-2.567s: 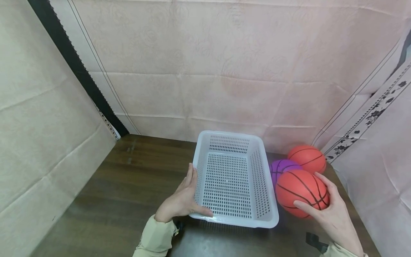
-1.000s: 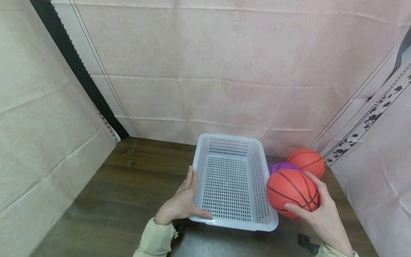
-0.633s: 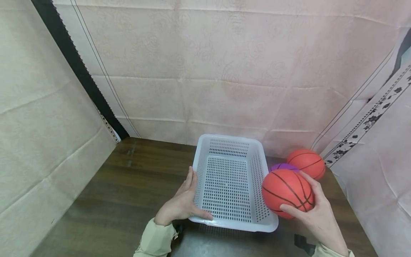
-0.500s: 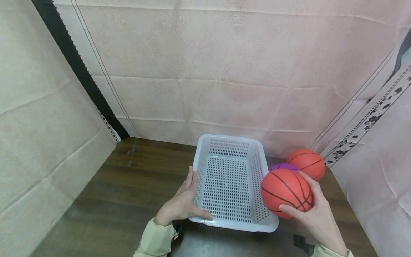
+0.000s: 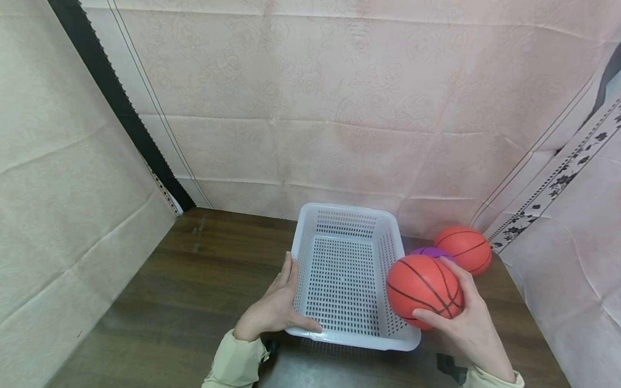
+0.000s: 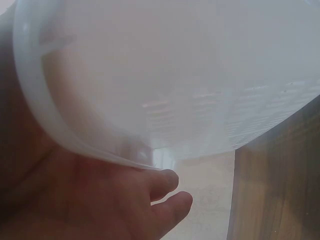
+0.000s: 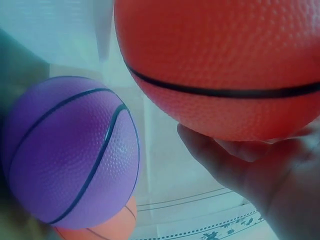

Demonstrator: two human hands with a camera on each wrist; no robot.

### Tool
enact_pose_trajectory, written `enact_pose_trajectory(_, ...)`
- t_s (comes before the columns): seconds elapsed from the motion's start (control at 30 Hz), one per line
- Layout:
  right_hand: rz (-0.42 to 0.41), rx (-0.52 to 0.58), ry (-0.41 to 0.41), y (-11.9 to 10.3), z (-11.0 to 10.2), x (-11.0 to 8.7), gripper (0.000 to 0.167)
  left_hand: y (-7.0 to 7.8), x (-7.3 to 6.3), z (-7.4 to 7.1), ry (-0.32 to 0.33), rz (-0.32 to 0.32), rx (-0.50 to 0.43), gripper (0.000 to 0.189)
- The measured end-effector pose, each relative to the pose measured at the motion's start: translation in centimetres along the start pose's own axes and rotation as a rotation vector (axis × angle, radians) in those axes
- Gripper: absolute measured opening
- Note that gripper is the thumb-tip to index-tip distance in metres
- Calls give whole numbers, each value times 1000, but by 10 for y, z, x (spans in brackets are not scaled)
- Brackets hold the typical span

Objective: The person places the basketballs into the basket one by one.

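Note:
My left hand [image 5: 271,307] holds the near left corner of a white perforated plastic basket [image 5: 351,339], thumb over the front rim and fingers along the outer left side. In the left wrist view the basket wall [image 6: 175,60] fills most of the frame above the fingers. A red toy basketball [image 5: 421,285] is gripped from its right side by my right hand [image 5: 468,323], thumb on the near side. The ball overlaps the basket's right rim in the head view. From the right wrist, the ball [image 7: 225,60] appears raised above a purple basketball [image 7: 75,155].
Behind the held ball, the purple basketball [image 5: 430,251] is mostly hidden in the head view. Another red basketball [image 5: 466,248] sits in the back right corner. Patterned cloth walls [image 5: 339,108] enclose the brown wooden table [image 5: 160,302] at the back and sides.
My right hand has carried the red basketball leftward, from beside the basket to over its right rim. The left hand keeps its hold and the basket stays in place.

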State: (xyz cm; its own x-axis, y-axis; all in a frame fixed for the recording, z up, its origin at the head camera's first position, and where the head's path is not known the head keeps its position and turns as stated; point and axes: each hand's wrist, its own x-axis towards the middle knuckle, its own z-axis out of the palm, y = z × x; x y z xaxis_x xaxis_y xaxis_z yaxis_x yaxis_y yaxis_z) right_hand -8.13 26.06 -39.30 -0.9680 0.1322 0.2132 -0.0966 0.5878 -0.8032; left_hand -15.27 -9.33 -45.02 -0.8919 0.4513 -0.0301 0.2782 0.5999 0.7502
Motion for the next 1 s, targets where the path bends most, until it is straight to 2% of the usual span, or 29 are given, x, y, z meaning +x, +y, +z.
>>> enact_pose_trajectory(0.73, -29, 16, -14, -5, 8, 2, 103, 2, -1, -2, 7, 22, -1, 147)
enact_pose_trajectory(1.0, -38, 17, -12, -5, 13, 1, 103, 1, -2, -1, 8, -2, 0, 148)
